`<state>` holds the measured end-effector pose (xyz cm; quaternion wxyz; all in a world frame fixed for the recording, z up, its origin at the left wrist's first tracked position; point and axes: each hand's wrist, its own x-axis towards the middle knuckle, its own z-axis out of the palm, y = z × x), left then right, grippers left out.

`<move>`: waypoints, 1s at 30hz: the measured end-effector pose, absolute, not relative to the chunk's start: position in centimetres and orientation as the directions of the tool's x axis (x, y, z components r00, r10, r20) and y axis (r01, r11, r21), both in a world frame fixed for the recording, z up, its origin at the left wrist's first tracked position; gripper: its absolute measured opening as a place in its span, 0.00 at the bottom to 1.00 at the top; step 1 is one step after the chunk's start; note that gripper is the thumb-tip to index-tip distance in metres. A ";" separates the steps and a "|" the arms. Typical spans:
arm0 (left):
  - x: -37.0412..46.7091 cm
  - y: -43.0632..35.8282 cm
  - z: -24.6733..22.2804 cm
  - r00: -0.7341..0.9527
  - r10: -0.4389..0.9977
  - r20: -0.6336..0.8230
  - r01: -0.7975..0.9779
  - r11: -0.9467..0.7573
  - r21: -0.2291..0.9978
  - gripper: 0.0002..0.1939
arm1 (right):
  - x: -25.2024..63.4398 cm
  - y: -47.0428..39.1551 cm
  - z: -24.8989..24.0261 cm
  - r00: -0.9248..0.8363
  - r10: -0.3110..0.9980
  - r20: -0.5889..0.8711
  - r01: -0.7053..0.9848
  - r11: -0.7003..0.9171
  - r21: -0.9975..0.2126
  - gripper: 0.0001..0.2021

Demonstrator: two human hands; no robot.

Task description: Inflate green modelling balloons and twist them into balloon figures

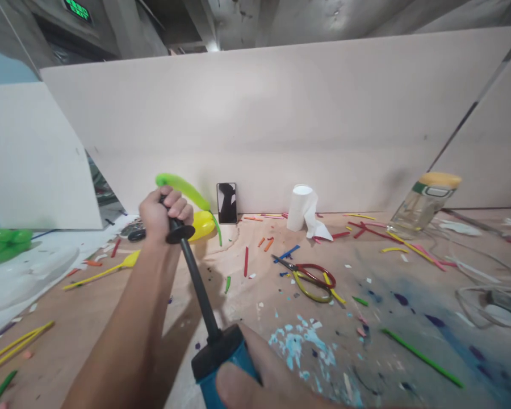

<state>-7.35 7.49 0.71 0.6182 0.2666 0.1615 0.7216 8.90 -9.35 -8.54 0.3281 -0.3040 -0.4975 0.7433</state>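
Note:
My left hand (165,215) is closed around the black end of a hand balloon pump, just above its round black flange (180,232). Beyond the knuckles curves a light green long balloon (187,190), partly inflated, with a thin limp tail pointing down; where its near end is held is hidden by the fingers. A black rod (199,289) runs from the flange to the pump's blue body (221,380). My right hand (259,378) wraps round that body at the bottom edge, thumb across the front. Behind the left hand lies a yellow inflated balloon (202,226).
A phone (227,203) leans on the white board (264,125). Nearby are a paper roll (301,207), scissors (310,281), a tilted yellow-capped bottle (426,201) and scattered balloon scraps. Green balloons (6,244) sit at left; cables (472,295) lie at right.

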 end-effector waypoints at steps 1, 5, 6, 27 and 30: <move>-6.6 7.7 0.3 -0.068 0.985 0.160 -0.821 -0.147 0.551 0.13 | 9.1 -8.5 -7.9 -0.585 0.795 -0.160 -0.175 -0.317 -0.932 0.34; -1.3 6.7 -1.8 -0.032 0.994 0.105 -0.806 -0.087 0.585 0.13 | 10.1 -5.2 -5.8 -0.524 0.805 -0.279 -0.205 -0.437 -0.876 0.28; -0.2 6.6 -2.6 -0.016 0.994 0.111 -0.793 -0.080 0.604 0.12 | 10.1 -4.9 -5.7 -0.495 0.823 -0.278 -0.219 -0.428 -0.877 0.27; -0.2 10.1 -10.3 -0.109 0.992 -0.065 -0.724 -0.034 0.689 0.07 | 10.6 -1.6 -10.1 -0.455 0.789 -0.412 -0.132 -0.517 -0.846 0.17; -0.6 10.6 -11.9 -0.158 0.983 -0.088 -0.680 -0.044 0.732 0.07 | 11.1 -0.8 -12.0 -0.439 0.826 -0.353 -0.017 -0.400 -0.916 0.21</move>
